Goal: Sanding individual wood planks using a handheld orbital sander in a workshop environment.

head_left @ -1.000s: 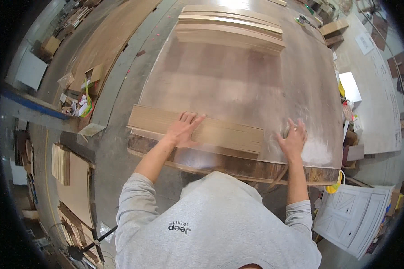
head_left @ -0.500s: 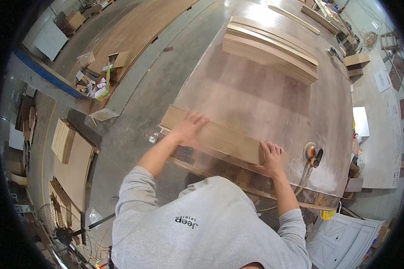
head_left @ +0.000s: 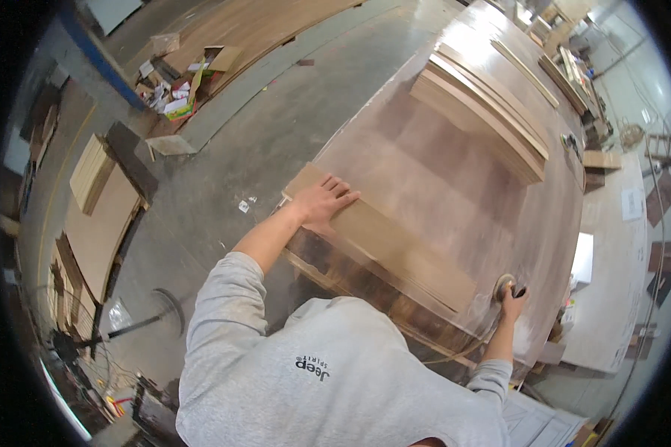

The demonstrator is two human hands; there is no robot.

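A long wooden board (head_left: 399,242) lies at the near edge of the worktable, with several thin layers showing along its near side. My left hand (head_left: 324,204) rests on its left end, fingers spread flat over the top face. Off the board's right end, my right hand (head_left: 511,305) is closed around a round orbital sander (head_left: 504,285). The sander stands on the tabletop, its pad partly showing beyond my fingers, which cover most of its body. A hose (head_left: 466,350) runs from it along the table's near edge.
A stack of long boards (head_left: 484,112) lies farther back on the worktable (head_left: 395,160). Another sander (head_left: 570,145) sits near the right edge. To the left stand a fan (head_left: 71,344), a board pile (head_left: 93,175) and a scrap-filled box (head_left: 179,97).
My right hand has left the board's right end and moved right onto the sander. The left hand stays on the board's left end. The whole view has turned somewhat.
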